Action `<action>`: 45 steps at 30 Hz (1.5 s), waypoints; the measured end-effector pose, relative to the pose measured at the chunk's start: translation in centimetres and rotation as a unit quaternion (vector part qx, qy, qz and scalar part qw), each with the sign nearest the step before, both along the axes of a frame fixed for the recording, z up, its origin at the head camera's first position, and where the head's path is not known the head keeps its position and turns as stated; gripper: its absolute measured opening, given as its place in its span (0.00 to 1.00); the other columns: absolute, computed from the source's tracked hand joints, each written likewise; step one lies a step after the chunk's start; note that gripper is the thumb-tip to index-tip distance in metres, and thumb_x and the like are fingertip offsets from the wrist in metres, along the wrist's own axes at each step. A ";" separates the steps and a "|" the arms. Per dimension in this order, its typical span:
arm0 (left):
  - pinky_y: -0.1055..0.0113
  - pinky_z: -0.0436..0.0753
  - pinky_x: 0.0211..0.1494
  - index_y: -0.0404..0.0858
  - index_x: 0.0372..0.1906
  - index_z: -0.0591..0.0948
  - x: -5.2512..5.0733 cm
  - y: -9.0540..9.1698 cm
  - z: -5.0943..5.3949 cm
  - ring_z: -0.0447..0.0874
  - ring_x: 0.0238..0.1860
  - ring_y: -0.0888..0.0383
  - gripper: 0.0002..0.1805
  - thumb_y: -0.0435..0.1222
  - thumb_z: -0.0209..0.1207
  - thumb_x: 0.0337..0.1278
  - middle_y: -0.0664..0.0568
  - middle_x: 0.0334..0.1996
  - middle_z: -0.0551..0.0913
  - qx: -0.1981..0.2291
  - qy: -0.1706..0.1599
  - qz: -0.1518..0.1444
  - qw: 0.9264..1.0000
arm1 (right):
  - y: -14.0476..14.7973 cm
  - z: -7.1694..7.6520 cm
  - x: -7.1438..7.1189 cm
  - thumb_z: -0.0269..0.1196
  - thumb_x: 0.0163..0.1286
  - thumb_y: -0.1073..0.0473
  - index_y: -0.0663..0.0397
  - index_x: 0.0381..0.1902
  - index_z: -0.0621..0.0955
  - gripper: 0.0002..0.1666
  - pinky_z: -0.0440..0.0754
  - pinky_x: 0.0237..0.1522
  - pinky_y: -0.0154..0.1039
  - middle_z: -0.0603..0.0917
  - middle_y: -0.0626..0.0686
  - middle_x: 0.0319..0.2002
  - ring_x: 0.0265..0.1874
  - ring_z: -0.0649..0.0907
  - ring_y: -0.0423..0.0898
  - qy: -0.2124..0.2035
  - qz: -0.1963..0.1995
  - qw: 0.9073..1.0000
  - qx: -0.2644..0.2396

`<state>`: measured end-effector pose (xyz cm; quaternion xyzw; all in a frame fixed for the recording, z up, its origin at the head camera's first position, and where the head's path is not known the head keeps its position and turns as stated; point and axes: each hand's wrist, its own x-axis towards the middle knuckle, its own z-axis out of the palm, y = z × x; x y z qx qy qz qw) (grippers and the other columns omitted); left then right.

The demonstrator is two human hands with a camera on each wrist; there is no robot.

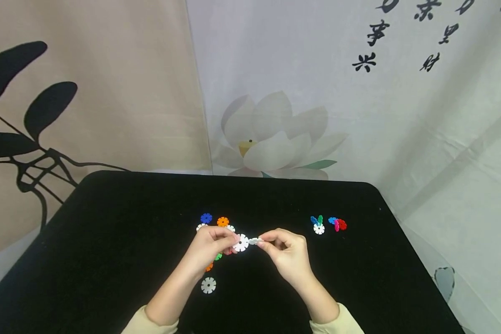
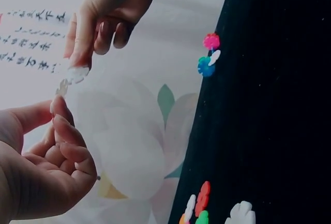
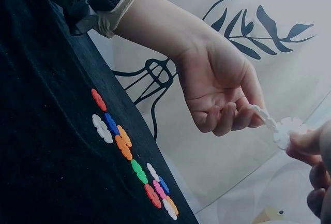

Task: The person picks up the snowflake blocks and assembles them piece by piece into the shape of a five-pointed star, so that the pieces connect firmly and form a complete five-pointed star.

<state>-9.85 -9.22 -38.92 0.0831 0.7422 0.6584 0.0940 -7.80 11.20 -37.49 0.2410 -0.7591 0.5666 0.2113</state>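
Note:
My left hand pinches a white notched plastic disc between thumb and fingers. Thumb and index finger of my right hand grip a second white notched disc, which looks nearly edge-on in the head view. The two discs meet at their rims, set at an angle to each other; whether their slots are locked I cannot tell. In the right wrist view, the disc in my right hand shows its flat face, while the disc in my left hand looks thin. Both hands are raised above the table.
Beneath the left hand lie loose coloured discs on the black table, among them a blue disc, an orange disc and a white disc. Small joined clusters sit at right, one with a white disc, another with a red disc.

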 end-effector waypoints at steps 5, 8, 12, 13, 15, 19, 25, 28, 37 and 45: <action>0.68 0.81 0.36 0.29 0.34 0.85 0.0 0.5 -0.4 0.80 0.28 0.53 0.06 0.30 0.62 0.58 0.46 0.25 0.83 0.008 -0.014 0.022 1.000 | 0.0 0.0 0.0 0.70 0.45 0.81 0.65 0.26 0.84 0.12 0.66 0.12 0.32 0.83 0.55 0.22 0.12 0.69 0.40 0.029 -0.005 0.999 0.016; 0.67 0.81 0.36 0.29 0.33 0.85 0.0 0.8 -0.5 0.80 0.28 0.52 0.05 0.29 0.62 0.57 0.46 0.25 0.83 0.008 -0.023 0.036 0.999 | 0.0 -0.1 -0.1 0.71 0.44 0.81 0.65 0.26 0.84 0.12 0.64 0.12 0.31 0.82 0.54 0.21 0.12 0.67 0.39 0.047 -0.008 0.998 0.028; 0.66 0.81 0.36 0.30 0.33 0.84 0.0 0.7 -0.2 0.80 0.28 0.52 0.05 0.30 0.63 0.57 0.45 0.25 0.83 0.003 -0.020 0.034 0.999 | 0.0 0.0 -0.1 0.71 0.44 0.81 0.65 0.26 0.84 0.12 0.64 0.12 0.30 0.83 0.54 0.21 0.12 0.67 0.39 0.054 -0.001 0.998 0.031; 0.66 0.81 0.36 0.29 0.33 0.84 0.0 0.6 -0.2 0.81 0.28 0.52 0.06 0.31 0.63 0.57 0.45 0.25 0.83 0.005 -0.019 0.030 0.999 | 0.0 0.0 -0.1 0.71 0.44 0.81 0.65 0.26 0.84 0.12 0.64 0.12 0.30 0.83 0.54 0.21 0.12 0.67 0.39 0.056 0.001 0.998 0.031; 0.66 0.81 0.36 0.29 0.33 0.84 0.0 0.6 -0.1 0.81 0.28 0.50 0.06 0.31 0.63 0.57 0.45 0.25 0.84 0.006 -0.015 0.023 1.000 | 0.0 0.2 -0.1 0.71 0.44 0.81 0.65 0.26 0.84 0.12 0.63 0.12 0.30 0.83 0.54 0.21 0.12 0.67 0.39 0.061 0.003 0.998 0.030; 0.67 0.81 0.36 0.29 0.34 0.84 -0.1 0.6 -0.1 0.81 0.29 0.50 0.06 0.30 0.62 0.58 0.46 0.26 0.84 0.007 -0.015 0.019 1.000 | 0.1 0.4 -0.2 0.71 0.44 0.81 0.64 0.26 0.84 0.12 0.62 0.13 0.29 0.82 0.53 0.21 0.13 0.66 0.37 0.070 -0.001 0.997 0.036; 0.67 0.80 0.35 0.28 0.34 0.84 -0.1 0.7 -0.4 0.80 0.28 0.52 0.06 0.29 0.61 0.58 0.45 0.25 0.84 0.009 -0.019 0.020 1.000 | 0.2 0.6 -0.1 0.72 0.44 0.80 0.63 0.26 0.84 0.12 0.64 0.14 0.29 0.82 0.51 0.22 0.14 0.67 0.36 0.064 -0.008 0.997 0.052; 0.67 0.80 0.35 0.29 0.33 0.84 0.0 0.8 -0.5 0.80 0.28 0.52 0.06 0.29 0.61 0.58 0.45 0.25 0.84 0.010 -0.017 0.020 1.000 | 0.2 0.7 0.0 0.72 0.44 0.80 0.63 0.26 0.84 0.13 0.66 0.15 0.30 0.82 0.51 0.22 0.16 0.70 0.38 0.070 -0.010 0.996 0.058; 0.67 0.80 0.35 0.29 0.34 0.84 0.0 0.7 -0.5 0.81 0.30 0.46 0.05 0.29 0.61 0.58 0.43 0.26 0.84 0.005 -0.014 0.012 1.000 | 0.2 0.9 0.0 0.70 0.46 0.81 0.63 0.28 0.84 0.13 0.73 0.20 0.28 0.81 0.53 0.23 0.20 0.77 0.44 0.097 -0.007 0.993 0.072; 0.67 0.80 0.35 0.28 0.35 0.84 0.2 0.6 -0.2 0.81 0.29 0.49 0.07 0.30 0.62 0.58 0.42 0.27 0.84 0.012 -0.016 0.011 1.000 | 0.1 0.5 -0.2 0.70 0.45 0.82 0.65 0.28 0.84 0.13 0.69 0.16 0.27 0.80 0.54 0.23 0.17 0.73 0.42 0.092 0.012 0.995 0.046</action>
